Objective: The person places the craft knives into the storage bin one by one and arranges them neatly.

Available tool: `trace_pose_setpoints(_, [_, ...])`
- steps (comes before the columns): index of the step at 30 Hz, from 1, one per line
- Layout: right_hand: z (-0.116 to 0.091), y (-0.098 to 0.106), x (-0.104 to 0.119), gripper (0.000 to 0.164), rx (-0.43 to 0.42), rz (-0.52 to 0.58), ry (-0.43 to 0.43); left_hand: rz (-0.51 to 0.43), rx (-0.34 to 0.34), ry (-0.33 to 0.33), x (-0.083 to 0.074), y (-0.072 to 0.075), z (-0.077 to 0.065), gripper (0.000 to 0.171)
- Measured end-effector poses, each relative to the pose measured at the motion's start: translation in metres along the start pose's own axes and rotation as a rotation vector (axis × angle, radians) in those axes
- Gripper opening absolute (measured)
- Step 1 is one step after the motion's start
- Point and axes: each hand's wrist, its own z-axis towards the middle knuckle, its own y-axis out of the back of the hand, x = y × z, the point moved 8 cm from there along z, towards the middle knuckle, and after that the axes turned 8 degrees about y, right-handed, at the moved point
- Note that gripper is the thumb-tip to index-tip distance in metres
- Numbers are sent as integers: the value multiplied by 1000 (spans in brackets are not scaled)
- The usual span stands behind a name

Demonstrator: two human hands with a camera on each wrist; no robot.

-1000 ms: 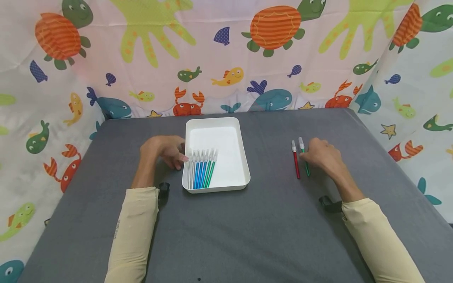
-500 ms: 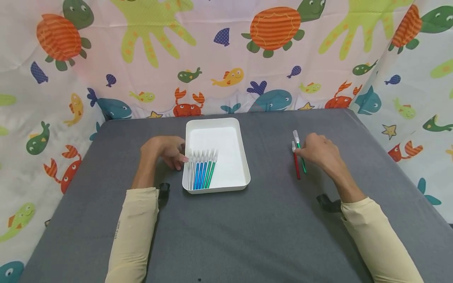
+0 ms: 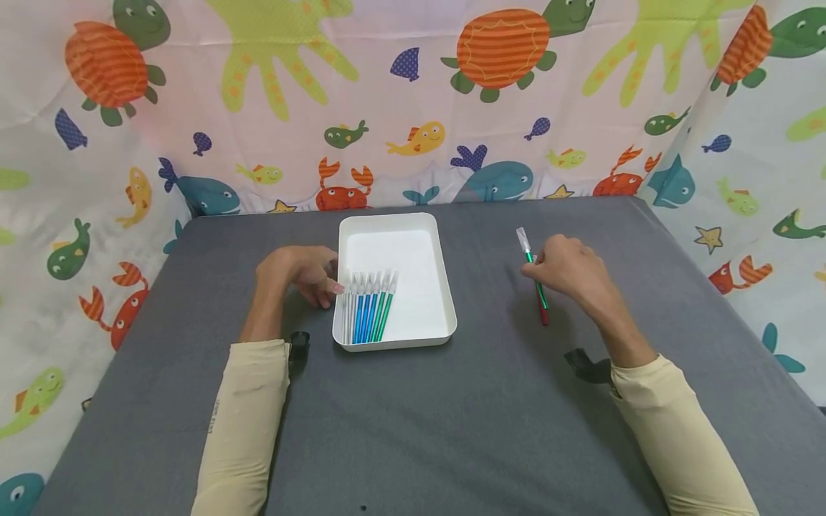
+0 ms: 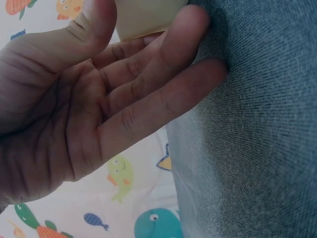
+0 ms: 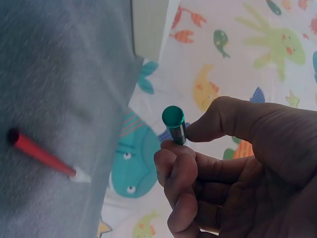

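Note:
My right hand [image 3: 571, 266] pinches a green craft knife [image 3: 530, 258] with a clear cap between thumb and fingers, the cap pointing away. In the right wrist view the round green end of its handle sticks out of the grip. A red craft knife [image 5: 47, 156] lies on the cloth below, mostly covered by the hand and the green knife in the head view. My left hand [image 3: 303, 276] rests at the left side of a white tray [image 3: 413, 287], thumb at the rim, fingers loosely extended beside the wall. Several capped craft knives [image 3: 368, 308], silver, blue and green, lie side by side in the tray.
A grey cloth [image 3: 413, 430] covers the table. Behind and at both sides hangs a curtain [image 3: 381, 107] printed with sea animals. Black straps [image 3: 587, 365] show at both wrists. A small dark speck [image 3: 363, 509] lies near the front.
My right hand has lifted the green craft knife and moved it left and away, over the red one. My left hand and the tray have stayed in place.

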Motion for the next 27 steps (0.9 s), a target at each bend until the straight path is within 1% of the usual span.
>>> trace_pose_setpoints(3, [0, -2, 10, 31, 5, 3, 25, 3, -1, -3, 0, 0, -1, 64])
trace_pose_setpoints(9, [0, -11, 35, 44, -2, 8, 99, 8, -1, -1, 0, 0, -1, 63])
trace_pose_setpoints(12, [-1, -17, 47, 44, -8, 13, 139, 7, -1, 1, 0, 0, -2, 64])
trace_pose_setpoints(18, [2, -28, 72, 44, -4, 29, 190, 7, -5, 1, 2, 1, -2, 63])
trace_pose_setpoints(23, [5, -37, 91, 46, 11, 32, 227, -6, 1, -6, 0, 0, -1, 62])
trace_pose_setpoints(27, [8, -45, 106, 46, 34, 17, 247, -16, 3, 3, 0, 0, -1, 62])
